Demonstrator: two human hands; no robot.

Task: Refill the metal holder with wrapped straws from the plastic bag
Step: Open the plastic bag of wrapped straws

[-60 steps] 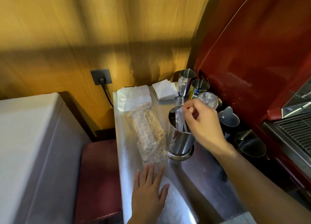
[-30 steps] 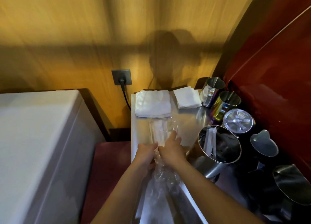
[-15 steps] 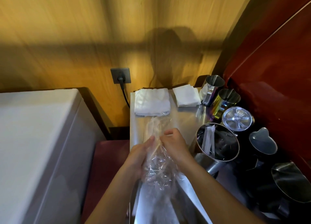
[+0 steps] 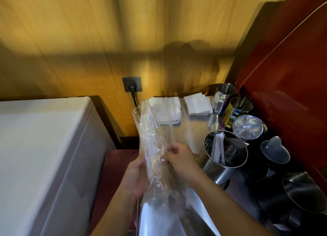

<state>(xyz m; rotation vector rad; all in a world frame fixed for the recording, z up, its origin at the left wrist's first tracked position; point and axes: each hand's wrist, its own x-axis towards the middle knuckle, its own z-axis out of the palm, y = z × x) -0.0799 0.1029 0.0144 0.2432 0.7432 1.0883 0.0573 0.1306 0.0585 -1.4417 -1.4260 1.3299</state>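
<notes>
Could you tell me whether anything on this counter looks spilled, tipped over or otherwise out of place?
Nothing looks spilled or damaged. The metal holder holds only a few wrapped straws. Both the left hand and right hand hold the plastic bag above the counter.

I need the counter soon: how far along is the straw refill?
Barely begun. Done: only a few wrapped straws stand in the holder, which looks mostly empty. In hand: both hands, left and right, hold the bag up off the counter, seemingly working at it. Left: pulling out straws and filling the holder.
</notes>
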